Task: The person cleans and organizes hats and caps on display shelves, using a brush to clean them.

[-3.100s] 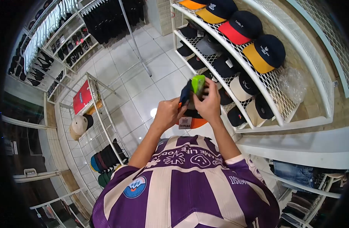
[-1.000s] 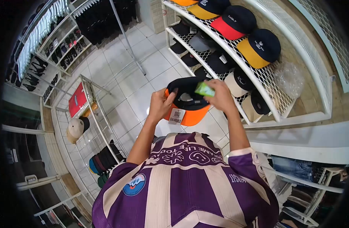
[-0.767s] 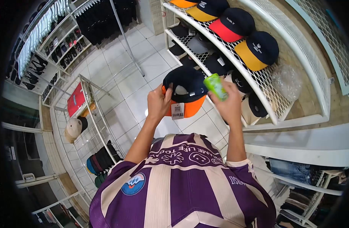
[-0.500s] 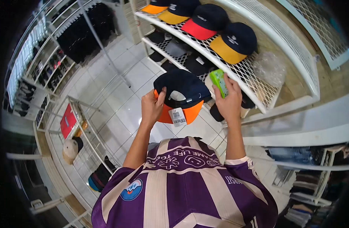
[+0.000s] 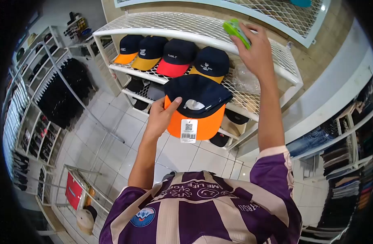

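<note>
My left hand (image 5: 162, 116) is closed on the left side of a navy baseball cap (image 5: 194, 93), its thumb over the edge. The cap's orange brim (image 5: 211, 126) points down toward me, and its back opening faces up. A white price tag (image 5: 189, 131) with a code and barcode hangs over the brim. Up at the right, my right hand (image 5: 255, 46) grips a small lime-green, box-like object (image 5: 236, 31) between thumb and fingers, over the top shelf of the white rack (image 5: 162, 24).
Several navy caps with coloured brims, one red-brimmed cap (image 5: 176, 59) among them, line the middle shelf beside a clear plastic bag (image 5: 245, 79). Darker caps sit lower down. Black clothes (image 5: 64, 95) hang at left; folded jeans (image 5: 312, 140) lie at right.
My right hand has lifted the lime-green object up and away from the cap, toward the top shelf. My left hand still holds the cap, and the view has turned toward the rack.
</note>
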The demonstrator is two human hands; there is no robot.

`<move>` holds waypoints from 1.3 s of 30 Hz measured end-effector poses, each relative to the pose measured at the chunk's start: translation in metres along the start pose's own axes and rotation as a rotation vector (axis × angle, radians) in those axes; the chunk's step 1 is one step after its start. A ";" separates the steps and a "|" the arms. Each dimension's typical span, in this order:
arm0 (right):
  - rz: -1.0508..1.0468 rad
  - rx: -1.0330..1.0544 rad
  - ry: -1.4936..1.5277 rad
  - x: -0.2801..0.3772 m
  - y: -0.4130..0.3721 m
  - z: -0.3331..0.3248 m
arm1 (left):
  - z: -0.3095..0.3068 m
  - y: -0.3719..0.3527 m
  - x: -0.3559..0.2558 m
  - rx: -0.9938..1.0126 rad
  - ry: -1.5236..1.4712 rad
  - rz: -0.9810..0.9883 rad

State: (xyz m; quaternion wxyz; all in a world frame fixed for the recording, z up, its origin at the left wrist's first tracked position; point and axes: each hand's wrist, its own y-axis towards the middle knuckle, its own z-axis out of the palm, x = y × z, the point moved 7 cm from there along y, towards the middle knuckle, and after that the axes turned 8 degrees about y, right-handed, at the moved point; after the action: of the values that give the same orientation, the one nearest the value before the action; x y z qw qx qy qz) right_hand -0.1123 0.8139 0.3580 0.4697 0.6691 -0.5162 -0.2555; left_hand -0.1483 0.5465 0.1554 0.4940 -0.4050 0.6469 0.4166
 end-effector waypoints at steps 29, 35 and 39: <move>0.851 0.179 0.311 0.032 -0.215 0.025 | 0.037 0.019 0.056 0.324 0.041 0.095; 0.741 0.085 -0.393 0.017 -0.214 0.009 | 0.034 0.024 0.063 0.514 0.029 0.010; 0.911 0.237 -0.088 0.002 -0.222 0.033 | 0.032 0.025 0.067 0.503 -0.004 -0.002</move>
State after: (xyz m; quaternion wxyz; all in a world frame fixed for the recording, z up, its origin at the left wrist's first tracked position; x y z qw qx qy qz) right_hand -0.0383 0.8058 0.1462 0.4320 0.4119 -0.8022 0.0093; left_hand -0.1741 0.5766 0.0881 0.5810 -0.2692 0.7287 0.2429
